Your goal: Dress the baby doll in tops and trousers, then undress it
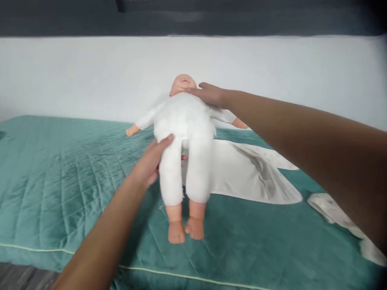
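Observation:
A baby doll [184, 117] with a white fuzzy cloth body and bare plastic hands and feet is held up above the bed, its feet toward me and its head tipped back. My left hand [154, 159] grips it at the hip and thigh, thumb on the front and fingers passing underneath, one fingertip showing between the legs. At the neck and shoulder, my right hand [208, 93] holds the doll from the right side, fingers reaching below the chin. Part of that hand's grip is hidden by the doll. Behind the doll, a white cloth [242, 173] lies spread on the bed.
A green quilted cover [75, 173] with a pale piped edge lies over the bed. Crumpled light fabric [329, 207] sits at the right, partly behind my right forearm. A white wall [90, 72] rises behind the bed. Dark flooring [24, 276] shows at the lower left.

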{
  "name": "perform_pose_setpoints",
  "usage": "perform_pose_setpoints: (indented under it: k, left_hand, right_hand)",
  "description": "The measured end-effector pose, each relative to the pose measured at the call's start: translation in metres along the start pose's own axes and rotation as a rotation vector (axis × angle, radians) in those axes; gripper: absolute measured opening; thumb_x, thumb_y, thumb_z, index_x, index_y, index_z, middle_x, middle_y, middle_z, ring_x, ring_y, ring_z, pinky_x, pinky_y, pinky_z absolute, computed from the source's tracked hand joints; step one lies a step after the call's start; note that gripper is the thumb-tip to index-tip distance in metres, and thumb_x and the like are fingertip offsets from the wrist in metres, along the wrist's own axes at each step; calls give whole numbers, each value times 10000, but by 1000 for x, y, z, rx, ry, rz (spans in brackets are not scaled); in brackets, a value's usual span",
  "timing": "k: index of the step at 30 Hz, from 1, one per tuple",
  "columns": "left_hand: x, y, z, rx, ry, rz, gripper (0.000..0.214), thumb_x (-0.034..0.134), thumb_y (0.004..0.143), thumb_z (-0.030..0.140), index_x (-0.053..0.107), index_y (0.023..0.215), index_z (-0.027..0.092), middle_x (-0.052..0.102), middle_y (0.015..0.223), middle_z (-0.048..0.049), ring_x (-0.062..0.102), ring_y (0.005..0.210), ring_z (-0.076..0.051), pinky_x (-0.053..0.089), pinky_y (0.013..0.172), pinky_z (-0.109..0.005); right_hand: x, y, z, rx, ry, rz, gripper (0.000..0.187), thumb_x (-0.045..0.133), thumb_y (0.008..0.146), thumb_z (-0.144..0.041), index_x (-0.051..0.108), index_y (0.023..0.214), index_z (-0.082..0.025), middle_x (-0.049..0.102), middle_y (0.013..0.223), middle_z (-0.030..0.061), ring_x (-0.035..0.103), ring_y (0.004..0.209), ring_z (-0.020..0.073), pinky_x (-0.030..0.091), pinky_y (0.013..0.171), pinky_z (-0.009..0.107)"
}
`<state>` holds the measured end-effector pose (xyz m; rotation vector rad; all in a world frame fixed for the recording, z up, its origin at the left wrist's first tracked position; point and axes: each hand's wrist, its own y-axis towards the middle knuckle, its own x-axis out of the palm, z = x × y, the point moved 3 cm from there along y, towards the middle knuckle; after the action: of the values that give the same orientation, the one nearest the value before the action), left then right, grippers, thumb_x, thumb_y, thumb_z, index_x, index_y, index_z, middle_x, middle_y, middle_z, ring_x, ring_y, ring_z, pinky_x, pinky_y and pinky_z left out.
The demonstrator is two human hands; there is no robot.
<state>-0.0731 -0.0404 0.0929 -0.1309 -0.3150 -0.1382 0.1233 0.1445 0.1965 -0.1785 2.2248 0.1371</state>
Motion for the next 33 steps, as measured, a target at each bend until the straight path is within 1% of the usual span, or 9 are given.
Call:
perform_pose_setpoints:
  k: [3, 7, 11, 15, 19, 23, 26, 28, 33]
  left_hand:
    - [64, -2, -34, -46, -55, -94, 600, 722, 828, 487, 549, 1325, 199, 730, 1154, -150, 746, 779, -262, 640, 670, -415]
    - [119, -1, -84, -152, -87, -208, 650, 746, 794, 500, 528, 1346, 237, 704, 1238, -168, 752, 813, -288, 625, 660, -420]
    - [139, 2, -115, -214, -52, -229, 675, 735, 785, 541, 517, 1361, 265, 713, 1214, -161, 754, 816, -302, 608, 631, -421]
    - [135, 10, -122, -140, 143, -197, 604, 588, 867, 645, 587, 1290, 213, 749, 1062, -146, 740, 826, -293, 594, 670, -403]
    - [113, 29, -114, 73, 568, -9, 558, 374, 975, 627, 690, 970, 167, 731, 916, -144, 703, 893, -291, 563, 812, -428]
    - [101, 51, -104, 336, 1033, 170, 247, 445, 965, 278, 669, 971, 174, 703, 1023, -160, 646, 1016, -336, 503, 920, -514]
    - [99, 61, -104, 441, 1306, 212, 235, 465, 888, 108, 655, 1015, 158, 647, 1140, -207, 552, 1172, -401, 454, 964, -584]
    - [97, 65, -107, 474, 1491, 245, 262, 443, 892, 89, 640, 1053, 151, 618, 1166, -221, 532, 1174, -413, 455, 932, -603]
    - [82, 72, -113, 406, 1529, 379, 186, 457, 943, 167, 608, 1051, 155, 593, 1184, -217, 540, 1138, -389, 468, 894, -574]
  right_hand:
    - [-36, -33, 64, 66, -39, 66, 1070, 563, 776, -846, 378, 1524, -104, 465, 1535, 237, 553, 1313, 393, 472, 1063, 577]
    - [-47, -74, 152, 209, -37, 83, 1053, 581, 774, -821, 375, 1533, -121, 466, 1543, 241, 569, 1309, 377, 495, 1052, 527]
    - [-35, -96, 204, 275, 4, 66, 1079, 546, 781, -834, 339, 1550, -106, 463, 1542, 259, 588, 1282, 394, 511, 1012, 531]
    - [-26, -95, 223, 256, -46, 41, 1030, 472, 842, -811, 296, 1570, -104, 457, 1550, 252, 586, 1288, 376, 516, 993, 474]
    - [-41, -90, 219, 163, -274, 29, 981, 499, 844, -795, 354, 1531, -109, 631, 1360, 244, 632, 1167, 387, 486, 988, 506]
    - [-47, -93, 176, -7, -406, 254, 654, 467, 948, -617, 514, 1378, -126, 715, 1121, 176, 649, 1017, 342, 494, 937, 506]
    - [-7, -96, 127, -146, -392, 219, 449, 485, 959, -426, 556, 1306, -151, 684, 1210, 144, 641, 1050, 297, 504, 943, 439]
    - [36, -94, 98, -293, -497, 42, 464, 546, 918, -351, 537, 1336, -149, 618, 1346, 155, 607, 1149, 302, 492, 977, 420]
    - [109, -72, 72, -302, -728, -183, 377, 567, 868, -242, 607, 1221, -117, 633, 1308, 210, 575, 1211, 389, 445, 1006, 525]
